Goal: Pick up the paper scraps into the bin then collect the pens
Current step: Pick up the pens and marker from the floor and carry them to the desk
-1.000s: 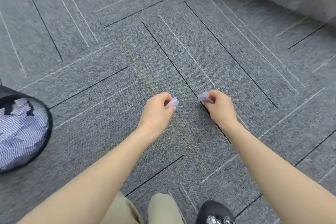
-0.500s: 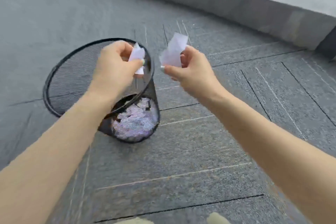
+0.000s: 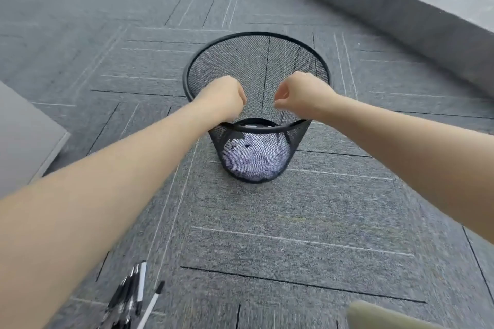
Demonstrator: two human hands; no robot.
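Soft daylight, blurred, warped edges

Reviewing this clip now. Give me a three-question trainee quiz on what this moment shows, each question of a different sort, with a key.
1. True or false: both the left hand and the right hand are over the open mouth of the black wire-mesh bin.
2. Multiple choice: the cluster of black and white pens lies (A) inside the bin, (B) on the grey carpet at lower left, (C) in the right hand.
3. Fill in: the pale heap seen through the mesh at the bin's bottom is crumpled ____.

Key: 1 true; 2 B; 3 paper. Both hands are curled; whether a scrap remains inside either cannot be seen.
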